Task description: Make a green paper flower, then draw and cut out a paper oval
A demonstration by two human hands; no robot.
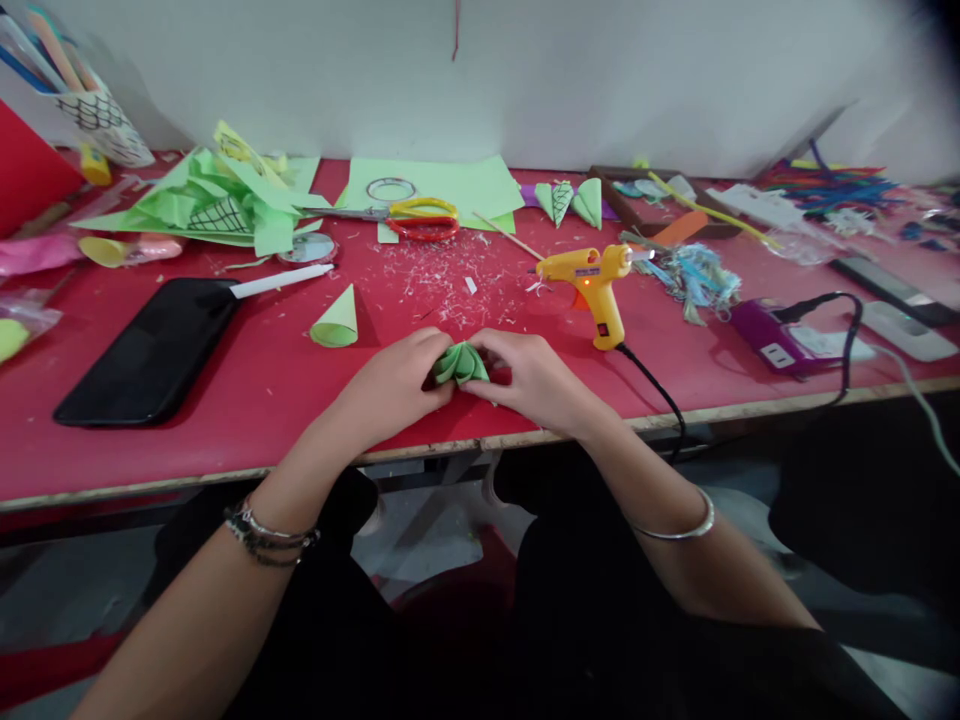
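A small folded green paper piece (pixel 460 366) with layered petals is between my two hands, close to the table's front edge. My left hand (pixel 415 372) has its fingers closed on the left side of it. From the right, my right hand (pixel 523 372) pinches the same piece with thumb and fingers. To the left stands a green paper cone (pixel 337 320) on the red table. A yellow hot glue gun (pixel 596 280) with a lit orange light rests to the right, its black cord running over the front edge.
Red-and-yellow-handled scissors (pixel 424 218) lie behind white paper scraps (pixel 457 280). A black phone (pixel 154 350) and crumpled green paper (pixel 202 195) are at the left. Purple power adapter (pixel 780 335), yarn tassels (pixel 697 275) and pipe cleaners (pixel 832 188) lie at the right. Two green paper cones (pixel 587 203) sit at the back.
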